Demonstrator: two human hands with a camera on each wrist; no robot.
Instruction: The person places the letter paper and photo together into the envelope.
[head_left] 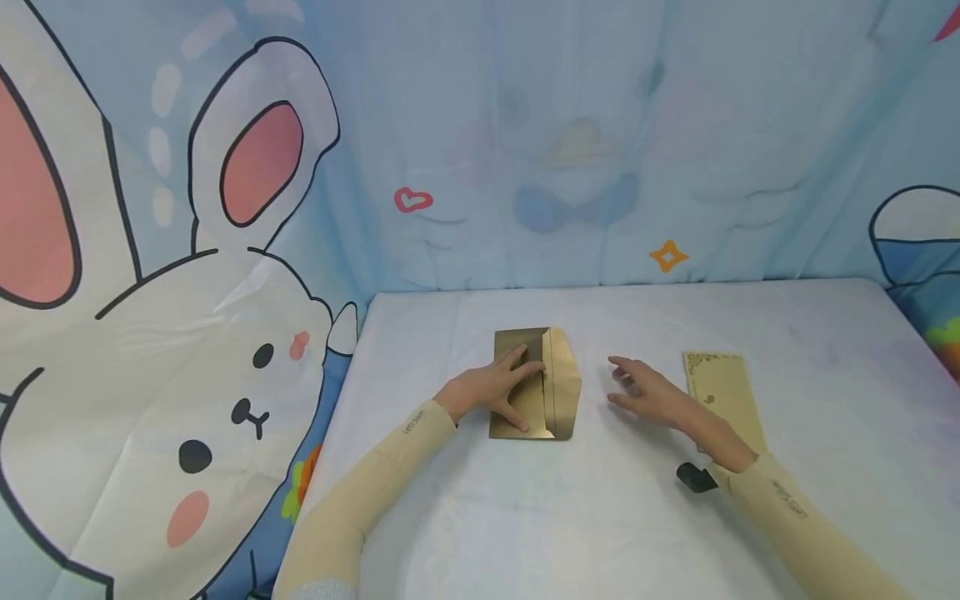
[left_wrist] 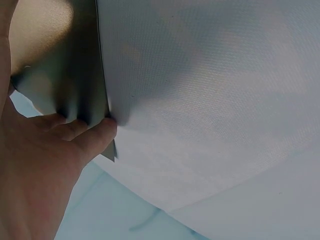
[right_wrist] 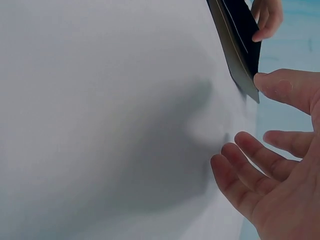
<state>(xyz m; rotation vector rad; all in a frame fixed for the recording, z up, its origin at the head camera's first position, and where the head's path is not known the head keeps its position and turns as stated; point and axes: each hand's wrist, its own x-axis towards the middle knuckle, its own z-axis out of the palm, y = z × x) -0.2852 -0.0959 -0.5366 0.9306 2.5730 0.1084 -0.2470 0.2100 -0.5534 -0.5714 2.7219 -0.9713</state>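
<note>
A gold paper envelope (head_left: 563, 387) lies on the white-covered table, its pointed flap folded out to the right. Spread across its left part, my left hand (head_left: 486, 390) presses it down with fingers extended. In the left wrist view, fingertips of that hand (left_wrist: 45, 160) touch the shiny envelope surface (left_wrist: 42, 35) near its edge. To the right of the envelope, my right hand (head_left: 651, 400) hovers over the table, holding nothing. The right wrist view has this hand (right_wrist: 290, 192) with fingers loosely bent and apart, and the envelope's raised flap (right_wrist: 231, 62) beyond it.
A pale yellow card (head_left: 726, 387) with a dark ornate corner pattern lies at the right, partly covered by the right forearm. The white tablecloth (head_left: 525, 517) stretches around both. A light blue curtain (head_left: 465, 117) with cartoon prints hangs behind and at the left.
</note>
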